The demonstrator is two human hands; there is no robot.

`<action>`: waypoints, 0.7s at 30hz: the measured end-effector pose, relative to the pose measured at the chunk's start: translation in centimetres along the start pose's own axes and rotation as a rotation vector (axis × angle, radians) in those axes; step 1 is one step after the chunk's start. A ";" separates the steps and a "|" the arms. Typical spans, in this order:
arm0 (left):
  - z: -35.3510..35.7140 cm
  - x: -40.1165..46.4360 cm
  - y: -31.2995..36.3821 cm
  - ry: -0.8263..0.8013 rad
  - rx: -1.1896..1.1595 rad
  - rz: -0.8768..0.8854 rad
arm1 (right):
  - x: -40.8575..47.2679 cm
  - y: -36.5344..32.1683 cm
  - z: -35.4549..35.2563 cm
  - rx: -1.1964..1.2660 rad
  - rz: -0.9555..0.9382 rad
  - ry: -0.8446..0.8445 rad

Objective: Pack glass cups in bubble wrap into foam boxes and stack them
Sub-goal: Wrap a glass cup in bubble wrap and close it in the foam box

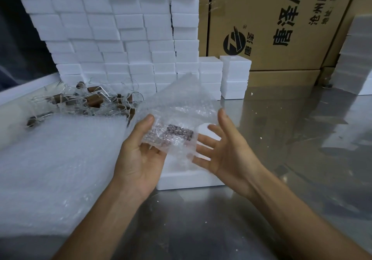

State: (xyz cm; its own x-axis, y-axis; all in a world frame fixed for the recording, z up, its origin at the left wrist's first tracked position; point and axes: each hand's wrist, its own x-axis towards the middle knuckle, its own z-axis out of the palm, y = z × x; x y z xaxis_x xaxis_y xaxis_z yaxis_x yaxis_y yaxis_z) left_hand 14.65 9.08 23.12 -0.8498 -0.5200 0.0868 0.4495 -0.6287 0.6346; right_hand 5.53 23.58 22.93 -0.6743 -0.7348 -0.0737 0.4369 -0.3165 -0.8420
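A sheet of bubble wrap [177, 109] is held up over the table's middle, with a glass cup with a brown part [177, 134] showing through its lower fold. My left hand [141, 157] grips the wrapped cup from the left, thumb on top. My right hand [223, 149] is spread flat beside the wrap's right edge, fingertips touching it. Under both hands an open white foam box [181, 179] sits on the steel table [261, 209]. A pile of loose glass cups with brown parts [86, 100] lies at the left rear.
A stack of bubble wrap sheets [56, 169] covers the table's left side. A tall wall of white foam boxes [112, 32] stands behind, with shorter stacks [234, 76] to its right. Cardboard cartons [271, 22] line the back. More foam boxes [354, 58] stand far right.
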 end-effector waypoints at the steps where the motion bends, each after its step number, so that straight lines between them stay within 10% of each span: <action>1: -0.1 0.0 0.0 0.007 0.002 -0.002 | 0.0 0.2 -0.1 -0.004 0.005 -0.066; 14: 0.4 -0.6 -1.2 0.048 0.381 -0.086 | 0.2 -2.4 -1.9 0.037 -0.390 0.271; 21: -0.1 -0.3 -0.9 0.023 0.303 -0.037 | -0.2 -1.3 -0.9 -0.211 -0.131 0.117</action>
State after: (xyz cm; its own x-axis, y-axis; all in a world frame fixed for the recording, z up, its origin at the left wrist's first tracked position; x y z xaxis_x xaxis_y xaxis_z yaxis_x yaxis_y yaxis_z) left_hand 14.52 9.73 22.51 -0.8562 -0.5147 0.0442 0.3125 -0.4479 0.8377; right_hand 4.55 24.65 23.53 -0.7864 -0.6177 -0.0075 0.2161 -0.2637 -0.9401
